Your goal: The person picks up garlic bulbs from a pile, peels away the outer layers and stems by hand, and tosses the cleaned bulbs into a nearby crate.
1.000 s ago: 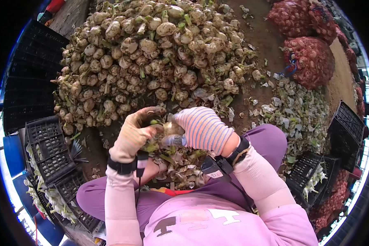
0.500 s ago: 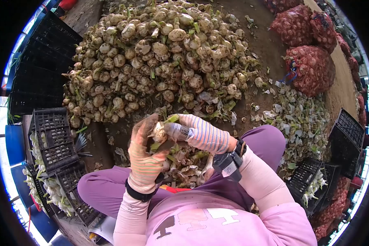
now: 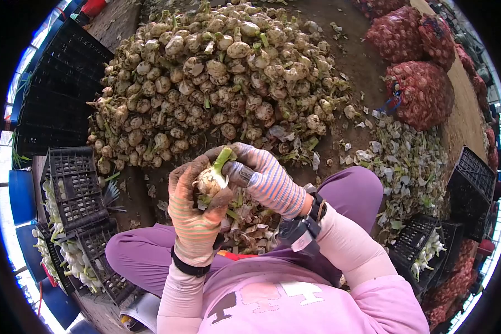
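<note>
A whitish bulb with brown skin and a short green stem (image 3: 211,181) is between my hands. My left hand (image 3: 193,203), in a dirty striped glove, wraps its fingers and thumb round the bulb. At the stem side, my right hand (image 3: 267,181), in a striped glove with dark fingertips, pinches at the bulb's skin and stem. Just beyond the hands rises a large heap of soil-covered bulbs (image 3: 206,83). Loose peeled skins (image 3: 256,222) lie below the hands, between my legs.
Black crates (image 3: 75,189) with white bulbs stand at the left, near taller black crates (image 3: 55,83). Red net sacks (image 3: 420,94) of bulbs sit at the upper right. Skins and leaves (image 3: 409,167) cover the ground at right, beside another black crate (image 3: 414,239).
The bulb has turned so that its green stem points up, and more of its pale surface shows. My left fingers have shifted round it, and my right hand has tilted.
</note>
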{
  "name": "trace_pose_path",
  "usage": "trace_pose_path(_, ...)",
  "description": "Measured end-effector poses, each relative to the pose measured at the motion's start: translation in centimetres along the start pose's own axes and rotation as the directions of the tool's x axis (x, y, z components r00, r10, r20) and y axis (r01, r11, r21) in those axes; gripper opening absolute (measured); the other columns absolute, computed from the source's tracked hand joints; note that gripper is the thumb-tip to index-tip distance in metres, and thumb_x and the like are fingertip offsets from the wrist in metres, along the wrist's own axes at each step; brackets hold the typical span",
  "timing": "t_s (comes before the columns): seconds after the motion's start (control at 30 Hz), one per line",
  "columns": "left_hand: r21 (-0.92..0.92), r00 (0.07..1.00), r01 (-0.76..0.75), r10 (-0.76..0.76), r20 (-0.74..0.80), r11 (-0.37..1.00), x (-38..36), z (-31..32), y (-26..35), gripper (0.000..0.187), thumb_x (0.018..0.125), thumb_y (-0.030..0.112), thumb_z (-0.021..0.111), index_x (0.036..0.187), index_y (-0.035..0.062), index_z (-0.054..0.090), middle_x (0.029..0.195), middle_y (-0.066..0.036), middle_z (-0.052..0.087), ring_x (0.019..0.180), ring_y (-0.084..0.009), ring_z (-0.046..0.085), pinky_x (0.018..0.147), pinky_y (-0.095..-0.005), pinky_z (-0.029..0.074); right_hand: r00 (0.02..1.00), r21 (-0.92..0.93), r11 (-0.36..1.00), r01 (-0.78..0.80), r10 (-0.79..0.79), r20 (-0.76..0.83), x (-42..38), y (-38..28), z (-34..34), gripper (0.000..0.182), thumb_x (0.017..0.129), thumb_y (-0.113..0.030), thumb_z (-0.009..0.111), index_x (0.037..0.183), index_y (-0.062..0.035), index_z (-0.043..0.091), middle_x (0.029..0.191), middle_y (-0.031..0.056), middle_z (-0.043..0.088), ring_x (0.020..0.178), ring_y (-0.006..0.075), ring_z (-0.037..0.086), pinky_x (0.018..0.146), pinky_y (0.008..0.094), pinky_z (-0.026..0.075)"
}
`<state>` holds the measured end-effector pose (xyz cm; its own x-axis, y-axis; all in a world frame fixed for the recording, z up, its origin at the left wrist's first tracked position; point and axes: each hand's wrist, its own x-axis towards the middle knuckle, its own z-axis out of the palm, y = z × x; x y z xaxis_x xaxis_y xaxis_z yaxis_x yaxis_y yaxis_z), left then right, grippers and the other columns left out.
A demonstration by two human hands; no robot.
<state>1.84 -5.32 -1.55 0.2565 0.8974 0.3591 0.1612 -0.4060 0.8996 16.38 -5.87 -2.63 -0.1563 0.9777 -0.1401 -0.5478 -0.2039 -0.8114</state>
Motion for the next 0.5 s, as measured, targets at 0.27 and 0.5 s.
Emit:
trace_pose_path(0.27,-0.759,0.682,0.639,-0.549,0.484,0.126,0.5,-0.7,0.4,0.059,0.086,0.059,0.041,0.114,0.0091,0.054,0.08,-0.003,0.06,0.05,-0.0089,0.044,0.035,-0.0185,0.028,0.986,-0.179,0.982,0.061,-0.031,0.163,-0.4,-1.2,-0.6,0.022,0.086,-0.006,0.051,0.106,0.0002,0.055,0.096,0.0037,0.06,0.089,0.0083,0.053,0.082,0.0244,0.043)
trace_pose_path(0.5,-0.695,0.699,0.635,-0.633,0.333,0.335,1.4,-1.1,0.5,0.066,0.083,0.055,0.053,0.128,0.0079,0.041,0.1,-0.007,0.061,0.073,-0.0137,0.062,0.054,-0.022,0.05,1.0,-0.092,0.996,-0.006,0.008,0.024,-0.2,-0.6,-1.0,0.017,0.088,-0.01,0.048,0.102,-0.0042,0.056,0.09,-0.0002,0.059,0.082,0.0067,0.052,0.074,0.0226,0.043)
